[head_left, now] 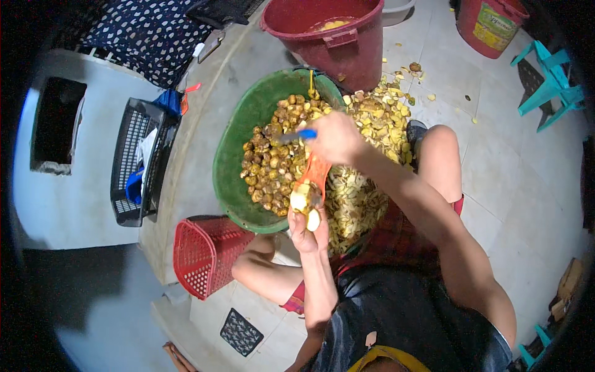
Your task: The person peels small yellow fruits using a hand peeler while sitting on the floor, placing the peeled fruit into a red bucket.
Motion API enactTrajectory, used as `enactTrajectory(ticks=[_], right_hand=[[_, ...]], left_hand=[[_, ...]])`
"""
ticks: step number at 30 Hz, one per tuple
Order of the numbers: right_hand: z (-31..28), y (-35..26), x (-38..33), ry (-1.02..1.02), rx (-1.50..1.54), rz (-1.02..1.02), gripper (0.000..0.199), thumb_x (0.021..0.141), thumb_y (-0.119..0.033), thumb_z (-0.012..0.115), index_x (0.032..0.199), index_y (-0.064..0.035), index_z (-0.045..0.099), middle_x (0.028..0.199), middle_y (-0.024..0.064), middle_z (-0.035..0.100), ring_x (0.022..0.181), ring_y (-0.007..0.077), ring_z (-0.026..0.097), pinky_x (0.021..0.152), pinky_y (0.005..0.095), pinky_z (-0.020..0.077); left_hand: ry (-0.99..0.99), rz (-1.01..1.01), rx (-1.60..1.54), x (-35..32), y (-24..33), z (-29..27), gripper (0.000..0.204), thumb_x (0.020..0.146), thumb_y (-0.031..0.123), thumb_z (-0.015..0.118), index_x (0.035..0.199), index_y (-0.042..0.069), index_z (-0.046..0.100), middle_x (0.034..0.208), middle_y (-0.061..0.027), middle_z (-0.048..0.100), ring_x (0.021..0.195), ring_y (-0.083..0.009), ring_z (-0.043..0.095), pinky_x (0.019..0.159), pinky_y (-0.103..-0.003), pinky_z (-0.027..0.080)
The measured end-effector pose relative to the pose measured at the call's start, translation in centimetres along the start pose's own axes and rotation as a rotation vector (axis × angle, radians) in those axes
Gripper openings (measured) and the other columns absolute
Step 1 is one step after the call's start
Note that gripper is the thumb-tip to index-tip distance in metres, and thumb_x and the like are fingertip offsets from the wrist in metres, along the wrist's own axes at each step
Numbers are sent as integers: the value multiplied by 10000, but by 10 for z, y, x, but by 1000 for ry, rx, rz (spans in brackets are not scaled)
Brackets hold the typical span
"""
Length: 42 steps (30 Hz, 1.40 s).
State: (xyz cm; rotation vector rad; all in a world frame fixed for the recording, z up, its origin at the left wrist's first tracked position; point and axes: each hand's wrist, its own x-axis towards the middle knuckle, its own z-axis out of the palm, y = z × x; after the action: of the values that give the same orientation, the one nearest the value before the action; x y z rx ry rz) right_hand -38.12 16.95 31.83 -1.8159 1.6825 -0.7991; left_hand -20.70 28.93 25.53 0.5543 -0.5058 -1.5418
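Observation:
My left hand (308, 234) is closed round a partly peeled, pale yellow, roundish piece of produce (301, 197) with some brown skin on it. A pale slice (313, 220) shows at its fingers. Above it, my right hand (336, 139) grips a tool with a blue handle (307, 133), apparently a knife; its grey front end is smeared by motion. An orange plastic strip (317, 168) runs between the two hands, and I cannot make out what it belongs to. Beneath them, a green basin (226, 167) holds many small brown, round pieces of produce (263, 177).
Yellowish slices and peelings (381, 124) are heaped right of the basin and by my legs. A large dark red tub (365, 56) stands behind. At left are a red perforated basket (207, 260) and a black crate (127, 155). A turquoise stool (551, 84) sits far right.

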Motion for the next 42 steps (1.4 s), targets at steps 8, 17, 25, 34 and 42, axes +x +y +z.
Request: enactTrajectory(ticks=[8,17,25,34,42], right_hand=[[-1,-13,-8,-14,77,-169,288,815,-279,577,644,-51,616,540,177,546,564,380,581,593,458,482],[-6,16,7,-47,-10,-28,240,784,-292,595,773,-72,693,673,180,633,681,346,650,691,450,521],[-8,14,15,-85,19,37,245,811,-297,576,761,-86,691,642,148,632,653,321,661,681,430,536],[-5,1,5,-58,81,-72,250,779,-294,566,754,-74,683,656,190,626,658,353,652,646,444,529],[1,-2,-1,96,117,-147,220,803,-309,594,789,-128,717,646,155,638,635,292,660,653,405,543]], left_hand=[[-58,-49,98,4,11,5,669,744,231,770,1274,-22,450,1192,-158,558,1080,-272,562,981,-375,438],[-28,-27,92,5,13,9,724,668,149,791,1258,-77,438,1088,-129,591,953,-222,606,795,-306,513],[-38,-30,4,8,18,7,725,682,159,791,1267,-61,423,1165,-153,567,1040,-240,583,865,-317,508],[-40,-77,-165,6,7,-6,726,694,120,785,1287,-70,412,1208,-152,552,1109,-268,546,979,-329,457],[61,-89,-364,3,4,5,566,752,99,747,1227,-63,485,1188,-188,553,1110,-287,525,903,-291,518]])
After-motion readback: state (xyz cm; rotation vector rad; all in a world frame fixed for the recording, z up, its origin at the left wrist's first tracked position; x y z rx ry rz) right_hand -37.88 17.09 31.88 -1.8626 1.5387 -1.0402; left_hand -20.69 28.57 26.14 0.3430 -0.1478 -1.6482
